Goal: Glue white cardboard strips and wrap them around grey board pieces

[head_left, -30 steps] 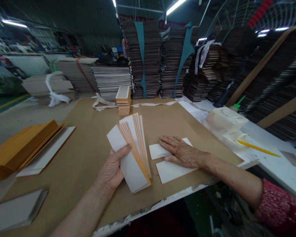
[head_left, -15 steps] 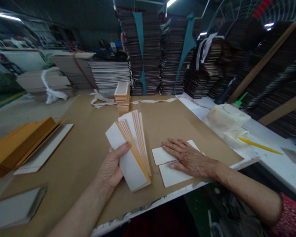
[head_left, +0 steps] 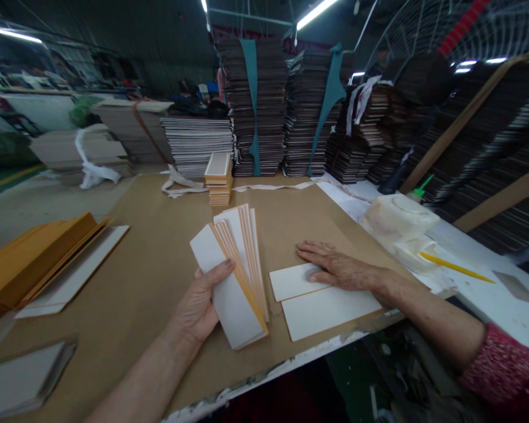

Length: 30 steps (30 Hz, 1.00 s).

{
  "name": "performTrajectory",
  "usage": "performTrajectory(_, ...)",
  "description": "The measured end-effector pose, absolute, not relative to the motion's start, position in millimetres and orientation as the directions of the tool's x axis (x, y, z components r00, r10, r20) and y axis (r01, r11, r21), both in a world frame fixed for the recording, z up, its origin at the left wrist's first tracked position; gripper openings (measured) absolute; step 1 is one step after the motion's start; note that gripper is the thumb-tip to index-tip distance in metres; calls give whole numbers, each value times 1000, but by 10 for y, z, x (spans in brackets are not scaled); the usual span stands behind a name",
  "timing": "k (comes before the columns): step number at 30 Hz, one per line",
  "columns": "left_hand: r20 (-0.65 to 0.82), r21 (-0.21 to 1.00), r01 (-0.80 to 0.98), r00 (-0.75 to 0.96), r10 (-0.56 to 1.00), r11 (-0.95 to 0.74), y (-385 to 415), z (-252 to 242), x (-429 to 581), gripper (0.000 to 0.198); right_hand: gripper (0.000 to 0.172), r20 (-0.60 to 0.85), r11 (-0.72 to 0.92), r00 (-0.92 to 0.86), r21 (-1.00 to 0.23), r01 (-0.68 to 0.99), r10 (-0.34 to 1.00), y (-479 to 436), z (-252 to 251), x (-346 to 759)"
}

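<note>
Fanned out in my left hand [head_left: 205, 299] is a sheaf of white cardboard strips [head_left: 235, 294] with orange edges, the thumb pressing on the top one. My right hand [head_left: 337, 267] lies flat, fingers stretched out, over the far white strip [head_left: 293, 282] on the table. A nearer white strip [head_left: 330, 311] lies just in front of it, towards the table's front edge; the two strips touch or slightly overlap. The right fingertips reach past the far strip onto the brown board [head_left: 286, 223].
A small stack of orange-edged cards [head_left: 219, 176] stands at the back. On the left lie orange pieces [head_left: 39, 252] and a grey stack [head_left: 26, 376]. To the right are a white plastic container [head_left: 397, 220] and a yellow stick [head_left: 456, 267]. Tall dark stacks [head_left: 260, 111] rise behind.
My right hand has slid away from me, off the nearer strip and further onto the far one, uncovering more of the nearer strip. The left hand keeps its fanned sheaf.
</note>
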State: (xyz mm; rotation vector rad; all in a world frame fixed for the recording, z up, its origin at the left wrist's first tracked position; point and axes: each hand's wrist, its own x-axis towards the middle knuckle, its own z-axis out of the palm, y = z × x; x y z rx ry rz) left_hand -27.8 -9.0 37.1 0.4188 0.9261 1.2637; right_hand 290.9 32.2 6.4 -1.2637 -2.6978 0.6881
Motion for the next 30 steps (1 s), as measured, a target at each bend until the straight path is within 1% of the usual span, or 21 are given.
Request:
performTrajectory(7, -358, 717, -624, 51, 932, 310, -109, 357, -284, 66, 75, -52, 562, -632, -406, 721, 773, 340, -35, 2878)
performTrajectory(11, -364, 719, -625, 35, 931, 305, -111, 337, -292, 67, 73, -6, 589, -648, -410, 696, 761, 361, 33, 2920)
performTrajectory(13, -375, 713, -627, 38, 926, 314, -108, 338, -294, 67, 66, 2, 613, -673, -414, 673, 740, 366, 144, 2985)
performTrajectory(16, -383, 707, -627, 48, 923, 326, -104, 352, -289, 68, 51, -5, 635, -697, -406, 657, 717, 336, 328, 3082)
performTrajectory(17, -383, 709, -626, 46, 923, 325, -103, 357, -285, 68, 49, -13, 636, -699, -401, 659, 715, 316, 370, 3103)
performTrajectory(23, -378, 716, -616, 54, 924, 329, -99, 360, -269, 63, 59, -84, 598, -673, -387, 702, 735, 195, 387, 3110)
performTrajectory(30, -375, 723, -616, 31, 926, 314, -96, 368, -279, 63, 60, -118, 579, -658, -377, 723, 744, 168, 394, 3076)
